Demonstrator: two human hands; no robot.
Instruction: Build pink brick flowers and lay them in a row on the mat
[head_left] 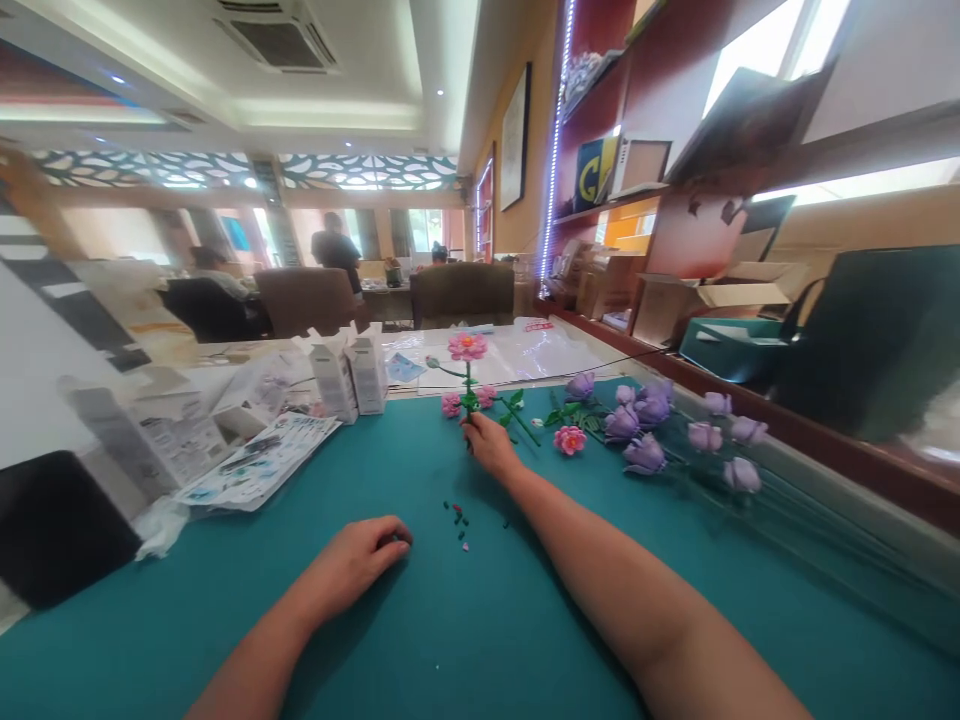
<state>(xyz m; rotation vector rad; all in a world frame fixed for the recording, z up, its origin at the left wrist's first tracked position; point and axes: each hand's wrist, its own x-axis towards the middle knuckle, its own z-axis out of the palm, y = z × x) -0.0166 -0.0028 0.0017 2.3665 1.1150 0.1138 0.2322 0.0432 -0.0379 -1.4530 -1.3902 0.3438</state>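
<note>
My right hand [489, 446] is closed round the green stem of a toy flower [468, 347], held upright at the far part of the mat. This flower has a pink bloom with an orange centre and a bud on a side branch. Smaller pink blooms [451, 405] show beside its stem. My left hand [375, 556] rests on the green mat [360, 650], its fingers loosely curled and nothing seen in them. Between the hands lie several tiny dark green pieces [460, 517], a red one and a pale pink piece [465, 547].
Right of my right hand lie a pink flower [570, 440], green stems [525, 420] and several purple flowers [645, 454]. To the left are printed sheets [259, 462], white boxes [367, 370] and a black object [64, 530]. Chairs and people are farther back.
</note>
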